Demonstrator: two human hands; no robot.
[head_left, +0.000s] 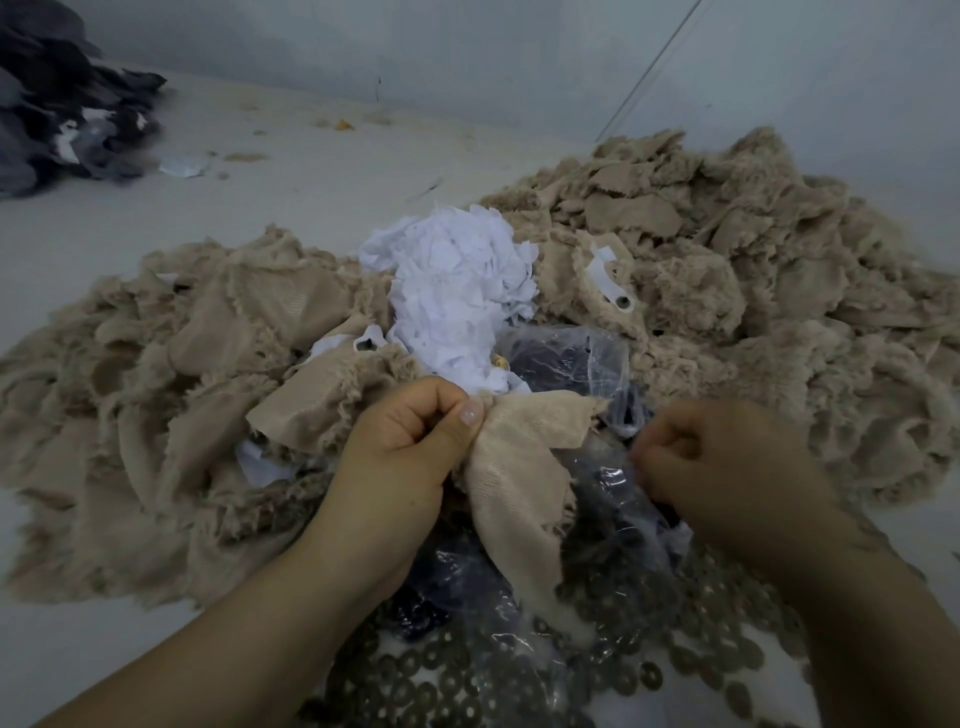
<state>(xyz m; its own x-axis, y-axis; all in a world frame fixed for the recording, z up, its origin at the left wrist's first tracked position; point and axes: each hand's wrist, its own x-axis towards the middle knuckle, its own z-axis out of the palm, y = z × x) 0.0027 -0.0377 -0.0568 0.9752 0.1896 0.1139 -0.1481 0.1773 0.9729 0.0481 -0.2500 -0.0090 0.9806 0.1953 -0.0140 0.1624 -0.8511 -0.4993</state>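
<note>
A: Check hands.
B: Held apart. Pinching cloth scrap with left hand, above plastic bag. Curled at right hand; grip not discernible.
A: Estimate progress.
B: Probably midway: large beige heap and white paper heap built up; more scraps left.

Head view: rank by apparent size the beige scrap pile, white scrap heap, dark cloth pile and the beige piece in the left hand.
1. beige scrap pile, clearly largest.
2. white scrap heap, dark cloth pile, beige piece: alike; dark pile is far and cropped, piece nearest, so unranked.
</note>
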